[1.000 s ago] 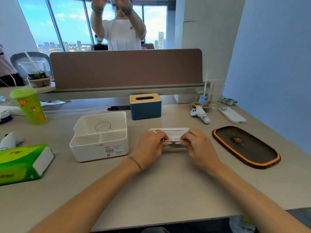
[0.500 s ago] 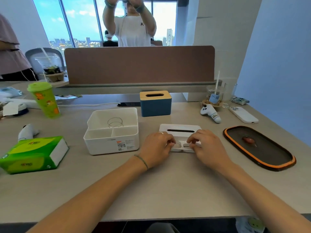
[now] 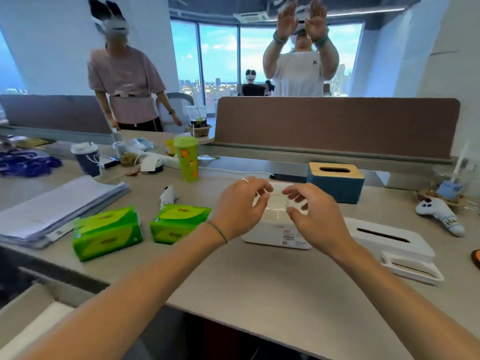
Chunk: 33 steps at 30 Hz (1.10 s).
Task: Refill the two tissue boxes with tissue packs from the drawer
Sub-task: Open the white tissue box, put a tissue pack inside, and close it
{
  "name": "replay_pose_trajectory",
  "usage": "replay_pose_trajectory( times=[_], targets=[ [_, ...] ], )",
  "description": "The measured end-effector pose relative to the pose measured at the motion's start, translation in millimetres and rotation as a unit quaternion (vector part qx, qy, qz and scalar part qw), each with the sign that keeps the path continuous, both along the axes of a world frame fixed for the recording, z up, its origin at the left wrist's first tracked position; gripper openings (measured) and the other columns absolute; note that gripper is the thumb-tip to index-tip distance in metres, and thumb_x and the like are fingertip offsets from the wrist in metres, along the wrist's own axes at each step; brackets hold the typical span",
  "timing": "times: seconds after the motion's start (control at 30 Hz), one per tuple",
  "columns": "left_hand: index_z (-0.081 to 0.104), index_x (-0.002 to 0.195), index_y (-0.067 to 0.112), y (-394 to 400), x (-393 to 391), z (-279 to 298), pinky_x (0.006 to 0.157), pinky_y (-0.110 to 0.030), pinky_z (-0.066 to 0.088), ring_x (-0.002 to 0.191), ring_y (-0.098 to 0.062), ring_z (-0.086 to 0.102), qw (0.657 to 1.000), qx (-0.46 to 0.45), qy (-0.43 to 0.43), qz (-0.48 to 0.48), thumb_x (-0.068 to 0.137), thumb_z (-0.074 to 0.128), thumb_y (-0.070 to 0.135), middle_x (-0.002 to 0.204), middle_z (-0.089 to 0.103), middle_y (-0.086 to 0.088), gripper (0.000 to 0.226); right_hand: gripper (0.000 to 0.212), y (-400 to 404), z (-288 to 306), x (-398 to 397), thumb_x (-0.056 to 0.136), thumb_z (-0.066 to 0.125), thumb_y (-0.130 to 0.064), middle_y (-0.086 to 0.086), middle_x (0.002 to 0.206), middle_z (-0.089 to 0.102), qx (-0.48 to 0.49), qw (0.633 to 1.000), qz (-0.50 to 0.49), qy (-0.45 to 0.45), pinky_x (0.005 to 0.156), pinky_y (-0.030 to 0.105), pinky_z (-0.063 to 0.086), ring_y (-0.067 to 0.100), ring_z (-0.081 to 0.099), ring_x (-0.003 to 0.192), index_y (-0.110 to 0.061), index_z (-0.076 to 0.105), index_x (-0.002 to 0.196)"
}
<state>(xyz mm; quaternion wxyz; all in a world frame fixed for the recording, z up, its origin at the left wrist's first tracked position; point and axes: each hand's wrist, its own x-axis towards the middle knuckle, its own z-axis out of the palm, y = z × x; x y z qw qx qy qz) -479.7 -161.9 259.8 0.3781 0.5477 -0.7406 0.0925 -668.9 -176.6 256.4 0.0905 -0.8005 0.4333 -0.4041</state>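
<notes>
Here, both hands, left [image 3: 240,207] and right [image 3: 315,219], hover empty with fingers loosely spread over the lidless white plastic tissue box [image 3: 276,231], its white slotted lid [image 3: 389,240] set aside and two green tissue packs [image 3: 107,232] staged nearby for loading.

Hands: left hand [image 3: 237,207] and right hand [image 3: 315,218] have left the lid [image 3: 389,240]; both now hover with fingers spread over the white box [image 3: 276,231].
Lid: now lies at 3 o'clock of the box.
Packs: two green packs [image 3: 107,232] [image 3: 179,223] now at 9 o'clock of the box; earlier one.
View: swung left.
</notes>
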Motion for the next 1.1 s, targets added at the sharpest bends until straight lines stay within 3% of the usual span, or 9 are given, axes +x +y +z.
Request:
replay_pose_trajectory(
  times=[0.13,0.27,0.4,0.5,0.63,0.77,0.9,1.1],
  targets=[
    [0.066,0.112,0.024,15,69,2,0.078,-0.031,0.052,0.090,-0.010,0.060,0.999,0.021,0.002,0.045,0.096,0.053,0.027,0.099,0.065,0.006,0.020,0.035,3,3,65,0.086,0.071,-0.016,-0.011,0.115,0.063,0.019,0.998,0.055,-0.022,0.090,0.031,0.054,0.006,0.057,0.097,-0.028,0.064,0.118],
    [0.065,0.112,0.027,21,127,-8,0.082,-0.038,0.052,0.093,-0.012,0.058,0.990,0.063,0.061,0.106,0.094,0.050,0.035,0.100,0.063,0.007,0.025,0.041,2,3,123,0.086,0.071,-0.022,-0.008,0.123,0.060,0.029,0.994,0.109,0.012,0.091,0.034,0.054,0.007,0.057,0.103,-0.028,0.060,0.125],
    [0.058,0.127,0.021,20,166,-17,0.097,-0.036,0.040,0.120,-0.027,0.050,0.963,0.171,0.125,0.169,0.097,0.048,0.030,0.122,0.060,-0.010,0.033,0.069,-6,-8,170,0.081,0.072,-0.039,0.001,0.149,0.038,0.115,0.980,0.103,0.123,0.099,0.039,0.048,0.024,0.057,0.120,-0.032,0.042,0.143],
    [0.053,0.132,0.021,19,185,-31,0.100,-0.036,0.037,0.128,-0.031,0.046,0.940,0.227,0.150,0.208,0.099,0.046,0.033,0.138,0.053,-0.014,0.036,0.094,-15,-26,193,0.075,0.074,-0.053,0.006,0.162,0.018,0.180,0.957,0.090,0.210,0.103,0.042,0.043,0.031,0.047,0.135,-0.036,0.024,0.153],
    [0.049,0.137,0.027,15,197,-52,0.102,-0.040,0.041,0.125,-0.032,0.050,0.923,0.271,0.161,0.222,0.100,0.043,0.040,0.141,0.050,-0.015,0.039,0.105,-23,-47,209,0.068,0.077,-0.054,0.007,0.159,0.023,0.205,0.945,0.095,0.238,0.104,0.043,0.045,0.032,0.049,0.133,-0.035,0.020,0.154],
    [0.050,0.134,0.028,17,194,-57,0.096,-0.040,0.045,0.116,-0.030,0.054,0.927,0.253,0.183,0.209,0.100,0.046,0.037,0.132,0.054,-0.013,0.036,0.103,-23,-56,211,0.066,0.081,-0.047,0.005,0.145,0.034,0.195,0.949,0.101,0.226,0.096,0.042,0.050,0.033,0.058,0.118,-0.035,0.025,0.151],
    [0.050,0.134,0.028,22,182,-48,0.099,-0.040,0.043,0.122,-0.027,0.051,0.941,0.188,0.204,0.192,0.098,0.049,0.031,0.132,0.056,-0.008,0.036,0.101,-20,-42,205,0.065,0.081,-0.047,0.007,0.136,0.038,0.162,0.962,0.095,0.199,0.092,0.041,0.052,0.035,0.060,0.113,-0.036,0.027,0.149],
    [0.056,0.129,0.028,13,144,1,0.090,-0.031,0.042,0.113,-0.017,0.052,0.959,0.070,0.243,0.130,0.098,0.053,0.024,0.128,0.055,-0.001,0.032,0.102,-34,17,158,0.063,0.082,-0.045,0.001,0.140,0.037,0.084,0.983,0.080,0.145,0.090,0.043,0.053,0.029,0.059,0.113,-0.037,0.028,0.149]
  ],
)
